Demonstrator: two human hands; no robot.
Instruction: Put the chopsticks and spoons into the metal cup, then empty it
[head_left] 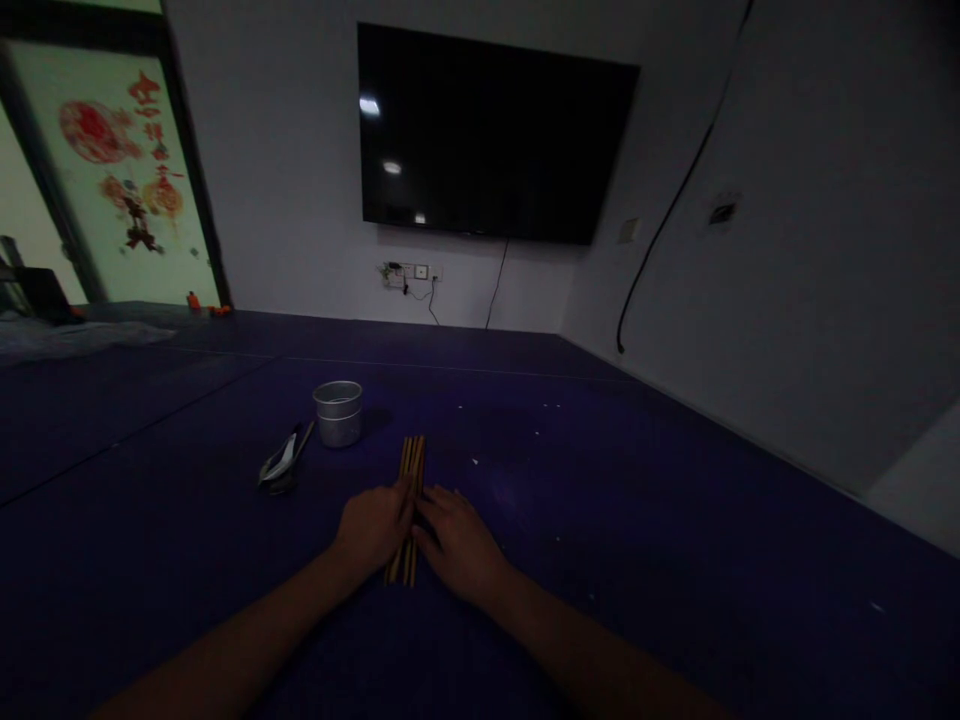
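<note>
Sticks: a bundle of thin, straight, yellowish-brown sticks, wood by the look of them (412,453), sits over the dark purple-blue floor (637,570), far ends together, near ends fanned a bit; the middle is covered by fingers so I can't give you a proper count, and can't swear they're flat on the floor either
Left hand: the person's bare left hand (375,525) is on the bundle from the left, fingers bent in against it; too dim to tell if it's properly gripping or just pressing
Right hand: the bare right hand (459,545) touches from the right side, thumb lower than the fingers; fingertips get lost among the sticks, so can't tell if they're closed on anything
Forearms: both run off the bottom of the view
Cup: round silver-grey metal cup (339,416), upright, beyond the left hand, inside bottom not visible
Spoons: a small pile of shiny spoon-like utensils (282,462) just left of the cup, overlapping, so the number's anyone's guess
Specks: tiny white bits (474,461) right of the sticks, too small to identify
TV: big flat black screen (495,135) on the grey wall (277,170)
Far left: dark boxy thing (45,293), cut off by the edge, honestly no clue
</note>
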